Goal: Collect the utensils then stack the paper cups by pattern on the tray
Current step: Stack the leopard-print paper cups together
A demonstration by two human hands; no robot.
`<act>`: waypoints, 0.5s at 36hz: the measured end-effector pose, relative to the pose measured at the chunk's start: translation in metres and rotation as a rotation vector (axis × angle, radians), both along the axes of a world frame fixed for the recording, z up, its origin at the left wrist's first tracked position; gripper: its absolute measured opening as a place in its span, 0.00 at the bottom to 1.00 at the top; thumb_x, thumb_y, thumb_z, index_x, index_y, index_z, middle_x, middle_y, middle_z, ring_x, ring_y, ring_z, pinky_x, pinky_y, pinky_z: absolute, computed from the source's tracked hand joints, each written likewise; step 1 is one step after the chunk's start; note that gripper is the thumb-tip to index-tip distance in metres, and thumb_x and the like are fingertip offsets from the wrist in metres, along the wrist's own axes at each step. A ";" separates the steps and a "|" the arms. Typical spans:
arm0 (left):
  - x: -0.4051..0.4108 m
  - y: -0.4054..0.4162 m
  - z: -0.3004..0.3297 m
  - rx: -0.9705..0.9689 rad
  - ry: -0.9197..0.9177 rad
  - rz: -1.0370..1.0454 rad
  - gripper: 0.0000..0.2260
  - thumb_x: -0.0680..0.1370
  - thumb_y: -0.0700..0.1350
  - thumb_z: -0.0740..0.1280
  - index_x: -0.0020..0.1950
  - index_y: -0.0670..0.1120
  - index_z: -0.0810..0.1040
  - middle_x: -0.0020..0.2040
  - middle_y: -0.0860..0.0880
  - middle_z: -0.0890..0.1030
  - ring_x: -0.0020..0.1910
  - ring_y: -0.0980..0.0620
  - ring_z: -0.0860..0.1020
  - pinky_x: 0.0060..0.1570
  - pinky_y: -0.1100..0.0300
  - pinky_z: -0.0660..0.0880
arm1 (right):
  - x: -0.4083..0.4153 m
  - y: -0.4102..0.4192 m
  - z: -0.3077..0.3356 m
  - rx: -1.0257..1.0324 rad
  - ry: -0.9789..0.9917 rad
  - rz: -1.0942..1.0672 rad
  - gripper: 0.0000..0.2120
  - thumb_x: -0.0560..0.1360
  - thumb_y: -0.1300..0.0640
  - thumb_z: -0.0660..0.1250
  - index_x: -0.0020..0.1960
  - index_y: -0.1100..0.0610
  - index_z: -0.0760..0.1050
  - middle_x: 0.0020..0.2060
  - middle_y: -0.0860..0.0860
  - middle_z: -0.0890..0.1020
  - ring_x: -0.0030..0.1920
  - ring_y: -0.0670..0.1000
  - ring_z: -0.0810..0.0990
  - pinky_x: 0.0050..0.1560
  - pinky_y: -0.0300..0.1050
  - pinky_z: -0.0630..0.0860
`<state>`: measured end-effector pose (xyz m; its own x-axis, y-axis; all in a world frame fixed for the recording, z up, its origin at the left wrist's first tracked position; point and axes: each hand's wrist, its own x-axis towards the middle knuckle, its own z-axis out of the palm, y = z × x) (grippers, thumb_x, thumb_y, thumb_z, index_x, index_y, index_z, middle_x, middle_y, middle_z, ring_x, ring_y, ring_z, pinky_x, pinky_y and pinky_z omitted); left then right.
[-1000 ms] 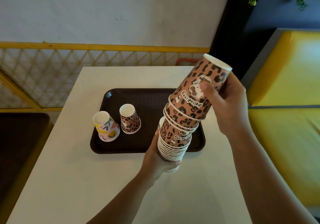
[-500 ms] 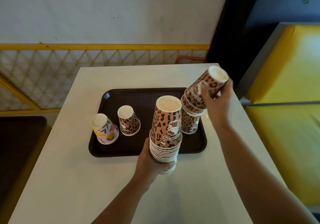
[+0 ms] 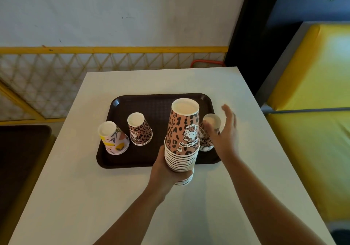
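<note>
A dark brown tray (image 3: 151,104) lies on the white table (image 3: 189,207) and serves as the landmark. At the tray's near edge, the left hand (image 3: 166,171) grasps the lower part of a tall stack of upside-down leopard-print paper cups (image 3: 182,137), its fingers curled round the white rims, holding the stack upright above the tray's front rim. At the tray's right edge, a short stack of upside-down leopard-print cups (image 3: 207,133) stands on the tray, partly hidden behind the tall stack. The right hand (image 3: 226,131) is released, fingers spread and blurred, just beside that short stack's top. Toward the tray's left side stand an upside-down leopard-print cup (image 3: 139,129) and, just left of it, an upside-down floral-pattern cup (image 3: 113,137) tilted leftward.
</note>
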<state>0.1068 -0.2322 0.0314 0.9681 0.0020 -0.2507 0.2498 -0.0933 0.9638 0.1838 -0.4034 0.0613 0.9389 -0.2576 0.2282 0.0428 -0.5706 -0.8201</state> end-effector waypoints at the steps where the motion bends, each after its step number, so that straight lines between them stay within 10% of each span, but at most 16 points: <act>1: 0.000 -0.001 0.000 -0.005 -0.001 -0.002 0.39 0.53 0.46 0.80 0.62 0.55 0.71 0.55 0.53 0.82 0.55 0.54 0.79 0.55 0.49 0.78 | -0.005 0.003 0.011 0.036 -0.063 0.003 0.35 0.71 0.39 0.65 0.72 0.56 0.60 0.69 0.51 0.67 0.68 0.47 0.67 0.59 0.29 0.63; 11: -0.005 -0.006 0.003 0.090 -0.049 -0.030 0.42 0.54 0.49 0.80 0.65 0.56 0.68 0.57 0.54 0.79 0.58 0.55 0.77 0.55 0.54 0.78 | -0.045 0.027 0.076 0.073 0.031 0.445 0.33 0.68 0.47 0.72 0.69 0.48 0.63 0.56 0.41 0.75 0.57 0.39 0.74 0.49 0.26 0.72; 18: -0.010 -0.006 0.003 0.131 -0.062 -0.033 0.39 0.57 0.44 0.81 0.64 0.57 0.68 0.57 0.54 0.79 0.57 0.56 0.77 0.55 0.55 0.77 | -0.050 0.024 0.076 0.093 0.006 0.365 0.33 0.63 0.39 0.69 0.65 0.48 0.68 0.56 0.48 0.79 0.59 0.49 0.76 0.55 0.49 0.78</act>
